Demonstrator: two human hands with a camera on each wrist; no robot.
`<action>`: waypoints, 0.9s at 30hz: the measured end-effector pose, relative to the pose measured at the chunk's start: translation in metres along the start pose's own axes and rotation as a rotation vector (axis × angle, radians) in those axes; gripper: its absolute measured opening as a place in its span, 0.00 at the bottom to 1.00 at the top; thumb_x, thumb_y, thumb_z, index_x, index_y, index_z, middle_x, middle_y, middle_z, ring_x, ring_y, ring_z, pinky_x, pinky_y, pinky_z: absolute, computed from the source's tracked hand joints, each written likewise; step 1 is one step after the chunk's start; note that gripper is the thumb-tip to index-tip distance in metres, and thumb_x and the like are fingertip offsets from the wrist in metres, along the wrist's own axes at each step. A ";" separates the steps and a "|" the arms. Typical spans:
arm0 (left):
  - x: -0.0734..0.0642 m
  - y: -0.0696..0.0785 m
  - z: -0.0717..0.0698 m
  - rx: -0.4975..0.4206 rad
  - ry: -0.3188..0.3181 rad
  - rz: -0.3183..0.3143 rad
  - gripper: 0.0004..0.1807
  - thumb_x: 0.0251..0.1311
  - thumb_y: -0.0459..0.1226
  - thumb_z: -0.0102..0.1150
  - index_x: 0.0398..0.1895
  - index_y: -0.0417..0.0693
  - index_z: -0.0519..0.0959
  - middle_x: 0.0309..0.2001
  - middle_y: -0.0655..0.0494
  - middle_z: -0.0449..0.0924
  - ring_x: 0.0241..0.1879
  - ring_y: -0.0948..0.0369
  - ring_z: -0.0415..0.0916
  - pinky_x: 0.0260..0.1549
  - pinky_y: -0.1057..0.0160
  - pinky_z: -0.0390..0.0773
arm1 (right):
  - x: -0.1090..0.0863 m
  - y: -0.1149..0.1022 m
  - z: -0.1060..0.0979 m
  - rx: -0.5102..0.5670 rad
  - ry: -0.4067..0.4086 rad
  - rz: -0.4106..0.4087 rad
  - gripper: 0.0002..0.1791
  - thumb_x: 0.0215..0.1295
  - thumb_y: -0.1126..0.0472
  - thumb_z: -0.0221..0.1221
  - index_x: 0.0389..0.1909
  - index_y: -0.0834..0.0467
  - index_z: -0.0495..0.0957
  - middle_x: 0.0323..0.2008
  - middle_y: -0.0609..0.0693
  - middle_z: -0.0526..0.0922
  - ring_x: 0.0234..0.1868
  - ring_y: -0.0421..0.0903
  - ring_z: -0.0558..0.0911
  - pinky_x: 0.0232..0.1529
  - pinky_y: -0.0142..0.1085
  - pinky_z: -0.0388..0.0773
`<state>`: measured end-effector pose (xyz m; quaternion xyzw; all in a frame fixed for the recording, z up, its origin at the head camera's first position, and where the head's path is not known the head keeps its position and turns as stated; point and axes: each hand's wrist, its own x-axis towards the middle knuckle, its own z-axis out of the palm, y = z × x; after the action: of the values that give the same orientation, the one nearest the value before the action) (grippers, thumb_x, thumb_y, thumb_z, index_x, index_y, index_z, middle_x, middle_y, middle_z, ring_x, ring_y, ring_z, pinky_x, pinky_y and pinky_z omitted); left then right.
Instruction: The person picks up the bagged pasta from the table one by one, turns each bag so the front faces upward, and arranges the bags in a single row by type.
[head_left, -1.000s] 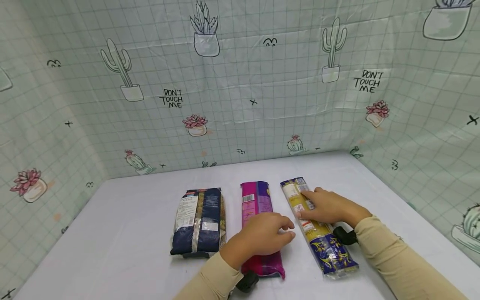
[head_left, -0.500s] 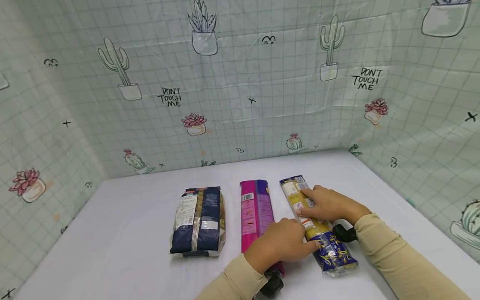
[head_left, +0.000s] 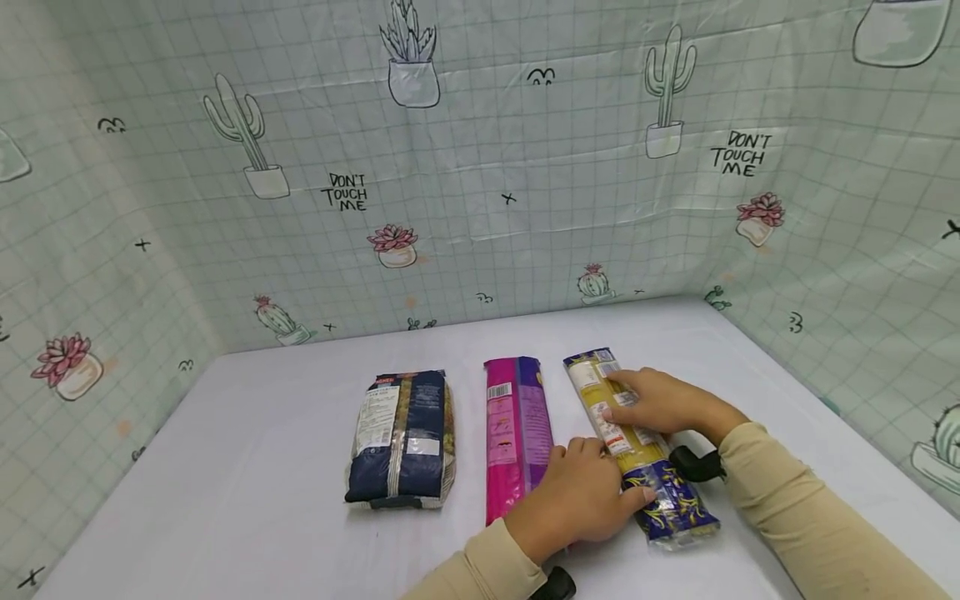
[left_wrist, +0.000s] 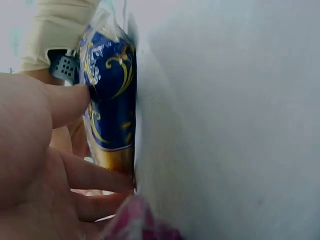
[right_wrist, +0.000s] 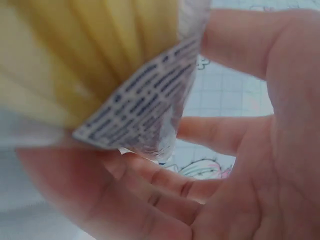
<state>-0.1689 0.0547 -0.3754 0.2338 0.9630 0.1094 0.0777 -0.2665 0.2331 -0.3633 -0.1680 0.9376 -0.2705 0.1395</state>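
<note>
A long yellow and blue pasta packet (head_left: 677,510) lies slantwise on the white table at the right. My right hand (head_left: 663,406) grips it near its upper middle, thumb and fingers about its sides. At its left edge, lower down, my left hand (head_left: 581,498) holds it, the thumb on top of the blue end. In the left wrist view the fingers (left_wrist: 102,175) reach to the edge of the packet (left_wrist: 112,90) near the table. The right wrist view shows yellow contents through clear film (right_wrist: 110,45), between thumb and fingers. A pink and purple packet (head_left: 517,425) lies partly beneath my left forearm.
A navy bag (head_left: 420,421) with a white label lies left of the pink packet. Behind and at both sides of the white table (head_left: 262,467) hangs a gridded cloth (head_left: 465,150) printed with cacti. Black wrist cameras (head_left: 696,463) sit under both wrists.
My left hand has moved right from over the pink packet to the pasta packet's lower left side and taken hold of it. The right hand has stayed on that packet.
</note>
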 end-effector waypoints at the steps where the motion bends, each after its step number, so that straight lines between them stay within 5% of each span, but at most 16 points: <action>1: 0.000 0.000 0.000 -0.003 -0.002 -0.001 0.33 0.65 0.68 0.47 0.49 0.53 0.85 0.61 0.59 0.71 0.60 0.61 0.65 0.62 0.54 0.64 | 0.001 0.000 0.001 0.015 0.004 0.004 0.44 0.68 0.45 0.62 0.73 0.68 0.60 0.56 0.71 0.73 0.34 0.48 0.81 0.25 0.39 0.82; 8: 0.001 0.000 0.001 -0.150 0.043 0.016 0.23 0.66 0.59 0.56 0.45 0.51 0.84 0.59 0.59 0.73 0.61 0.64 0.65 0.60 0.56 0.64 | 0.001 -0.002 0.001 0.144 0.010 0.044 0.43 0.69 0.45 0.61 0.73 0.68 0.59 0.54 0.70 0.75 0.32 0.48 0.82 0.26 0.42 0.83; 14: 0.002 0.001 0.002 -0.488 0.090 0.027 0.23 0.62 0.52 0.63 0.52 0.47 0.81 0.61 0.57 0.68 0.53 0.67 0.69 0.52 0.67 0.73 | 0.001 -0.001 -0.001 0.290 -0.025 0.056 0.42 0.72 0.46 0.58 0.75 0.66 0.55 0.45 0.63 0.78 0.31 0.47 0.83 0.27 0.44 0.84; 18: 0.001 0.001 0.002 -0.684 0.093 0.048 0.31 0.61 0.54 0.64 0.62 0.46 0.74 0.69 0.57 0.60 0.57 0.68 0.67 0.55 0.69 0.72 | 0.000 -0.001 -0.001 0.368 -0.040 0.062 0.43 0.73 0.45 0.57 0.77 0.65 0.51 0.49 0.63 0.77 0.34 0.48 0.83 0.30 0.45 0.84; 23: 0.001 0.001 0.001 -0.695 0.163 0.084 0.34 0.66 0.46 0.61 0.71 0.40 0.66 0.73 0.56 0.57 0.64 0.66 0.64 0.63 0.66 0.67 | 0.001 0.001 0.001 0.430 -0.042 0.075 0.48 0.71 0.39 0.56 0.78 0.64 0.49 0.62 0.70 0.69 0.47 0.52 0.80 0.39 0.46 0.83; 27: 0.001 0.000 -0.001 -0.680 0.218 0.097 0.30 0.66 0.39 0.62 0.69 0.39 0.69 0.71 0.57 0.60 0.64 0.67 0.63 0.64 0.66 0.66 | 0.001 0.001 0.005 0.458 -0.031 0.079 0.49 0.70 0.36 0.55 0.78 0.63 0.49 0.67 0.69 0.65 0.55 0.55 0.75 0.45 0.46 0.81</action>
<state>-0.1702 0.0549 -0.3748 0.2268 0.8621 0.4512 0.0426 -0.2661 0.2311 -0.3681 -0.0993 0.8554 -0.4679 0.1990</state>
